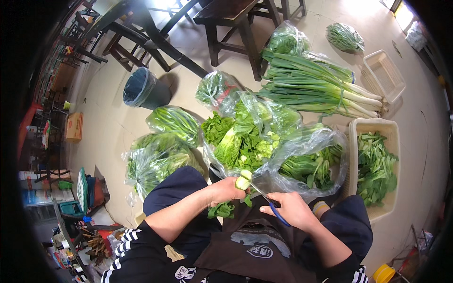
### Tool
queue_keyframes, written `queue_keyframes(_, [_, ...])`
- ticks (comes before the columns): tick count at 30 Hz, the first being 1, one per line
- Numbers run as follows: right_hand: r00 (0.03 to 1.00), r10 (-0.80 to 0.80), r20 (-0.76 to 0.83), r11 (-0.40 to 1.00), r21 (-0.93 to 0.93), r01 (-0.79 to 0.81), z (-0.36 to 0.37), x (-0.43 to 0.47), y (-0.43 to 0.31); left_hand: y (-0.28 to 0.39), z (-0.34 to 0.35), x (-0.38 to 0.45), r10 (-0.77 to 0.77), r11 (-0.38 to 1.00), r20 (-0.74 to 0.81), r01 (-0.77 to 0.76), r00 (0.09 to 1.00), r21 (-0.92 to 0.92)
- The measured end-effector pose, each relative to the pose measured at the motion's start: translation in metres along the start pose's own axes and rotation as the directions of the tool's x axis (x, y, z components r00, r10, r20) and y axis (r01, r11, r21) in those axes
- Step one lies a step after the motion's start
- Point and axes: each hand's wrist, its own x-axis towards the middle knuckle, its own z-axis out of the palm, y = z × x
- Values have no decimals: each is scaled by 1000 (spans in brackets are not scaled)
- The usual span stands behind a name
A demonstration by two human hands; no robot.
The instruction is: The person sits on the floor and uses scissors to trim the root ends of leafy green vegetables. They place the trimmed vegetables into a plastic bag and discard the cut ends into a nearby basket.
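Note:
My left hand point(226, 191) is closed around a leafy green vegetable point(243, 179), its pale stem end up and its dark leaves hanging below the fist. Blue-handled scissors point(277, 214) are in my right hand point(293, 211), their blades pointing up and left, touching or very near the stem end. Just beyond my hands lies an open plastic bag of lettuce-like greens point(226, 148) with pale cut stem pieces point(267, 146) on top. To its right, another open clear bag holds leafy greens point(304, 168). A cream plastic basket point(376, 123) of loose green leaves stands at the far right.
Tied bags of greens point(155, 159) lie to the left. A lined dark bin point(154, 93) stands beyond them. A large bundle of leeks or big green onions point(318, 88) lies farther off, beside an empty basket point(384, 76). Wooden stools point(226, 17) stand at the top.

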Motion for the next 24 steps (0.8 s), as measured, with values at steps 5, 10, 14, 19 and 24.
queue_keyframes(5, [987,-71,-144,997,-7,71,-9,-8,12,3,4,5,45,997,29,-43,999,-68])
queue_keyframes(10, [843,-27,-538,941,271,203,-57,-48,9,31,16,-3,366,890,3,-349,931,-295])
queue_keyframes(14, [703,170,-691,698,588,409,-88,-100,9,58,31,10,424,856,73,-373,903,-359])
queue_keyframes(19, [486,263,-833,541,544,641,-96,-148,29,53,55,60,468,648,311,-83,827,-757])
queue_keyframes(24, [303,408,-861,470,483,739,-98,-188,41,82,102,116,550,608,553,153,626,-779])
